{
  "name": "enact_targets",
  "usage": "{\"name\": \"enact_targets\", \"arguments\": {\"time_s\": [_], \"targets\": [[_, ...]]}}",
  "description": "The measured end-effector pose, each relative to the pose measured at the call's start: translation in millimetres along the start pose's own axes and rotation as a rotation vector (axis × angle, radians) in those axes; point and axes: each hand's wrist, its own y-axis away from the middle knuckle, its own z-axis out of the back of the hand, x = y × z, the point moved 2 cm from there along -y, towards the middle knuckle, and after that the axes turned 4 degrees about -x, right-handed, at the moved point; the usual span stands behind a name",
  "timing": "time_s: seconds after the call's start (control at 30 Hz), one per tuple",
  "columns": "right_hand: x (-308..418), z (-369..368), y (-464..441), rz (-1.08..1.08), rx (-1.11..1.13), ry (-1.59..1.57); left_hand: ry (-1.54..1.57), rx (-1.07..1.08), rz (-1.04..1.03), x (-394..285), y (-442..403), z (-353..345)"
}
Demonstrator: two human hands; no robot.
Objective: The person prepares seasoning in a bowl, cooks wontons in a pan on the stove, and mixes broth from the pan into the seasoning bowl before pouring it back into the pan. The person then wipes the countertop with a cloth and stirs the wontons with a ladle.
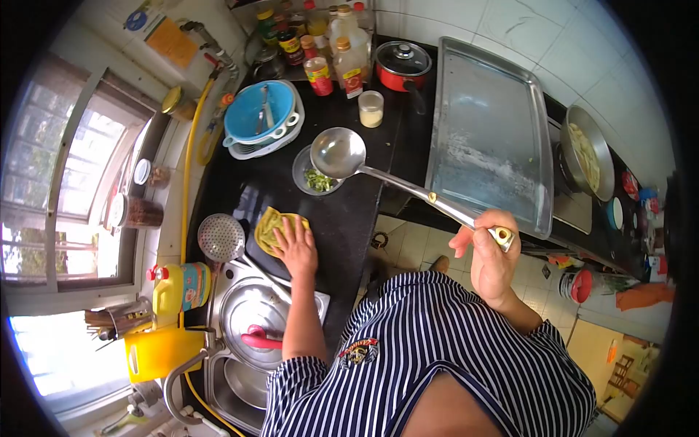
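My right hand [492, 256] is closed around the handle end of a metal ladle [339, 153]. The ladle's bowl hangs above the counter, overlapping a small glass bowl [314, 183] of chopped greens in the view. Flat on a folded yellow-green cloth [272, 227] lies my left hand [296, 246], fingers spread. A skimmer [221, 237] with a perforated head rests just left of the cloth, its handle running under or behind my left forearm.
A sink [218, 379] with a metal lid [251, 315] is at lower left. Blue basin [256, 109], several sauce bottles [341, 62], a glass jar [371, 109] and a red pot [403, 64] stand at the back. A large metal tray [491, 131] and a wok [587, 153] are right.
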Motion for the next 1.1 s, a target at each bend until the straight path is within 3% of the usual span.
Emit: {"name": "enact_targets", "arguments": {"time_s": [0.37, 0.43, 0.47, 0.53, 0.57, 0.63, 0.7, 0.8, 0.87, 0.9, 0.93, 0.97, 1.03, 1.1], "targets": [[35, 53, 24, 0.069, -0.292, 0.162, 0.049, 0.076, 0.060, 21, -93, -10], [44, 67, 28, 0.088, -0.300, 0.161, 0.052, -0.211, 0.094, 2, -74, 6], [48, 73, 32, 0.109, -0.323, 0.149, 0.048, -0.217, 0.088, -7, -60, 10], [54, 92, 39, 0.147, -0.324, 0.118, 0.409, -0.566, -0.140, -36, -22, 30], [56, 101, 42, 0.154, -0.324, 0.113, 0.502, -0.587, -0.177, -68, 8, 53], [57, 122, 48, 0.157, -0.294, 0.079, 0.641, -0.458, -0.297, -111, 66, 54], [59, 142, 49, 0.145, -0.239, 0.035, 0.569, -0.230, -0.426, -147, 121, 45], [71, 175, 57, 0.101, -0.152, -0.020, 0.505, 0.020, -0.310, -174, 209, 2], [79, 198, 67, 0.078, -0.110, -0.059, 0.396, 0.360, -0.239, -156, 269, -62], [83, 211, 72, 0.058, -0.097, -0.080, 0.345, 0.716, -0.110, -152, 295, -81], [85, 224, 75, 0.068, -0.043, -0.087, 0.155, 0.936, -0.192, -160, 316, -76], [85, 238, 78, 0.077, 0.002, -0.103, 0.289, 1.017, -0.447, -147, 345, -109], [85, 263, 86, 0.053, 0.045, -0.110, 0.449, 0.910, -0.065, -154, 391, -105], [84, 281, 92, 0.041, 0.060, -0.137, 0.541, 0.725, 0.067, -162, 422, -96]]}}
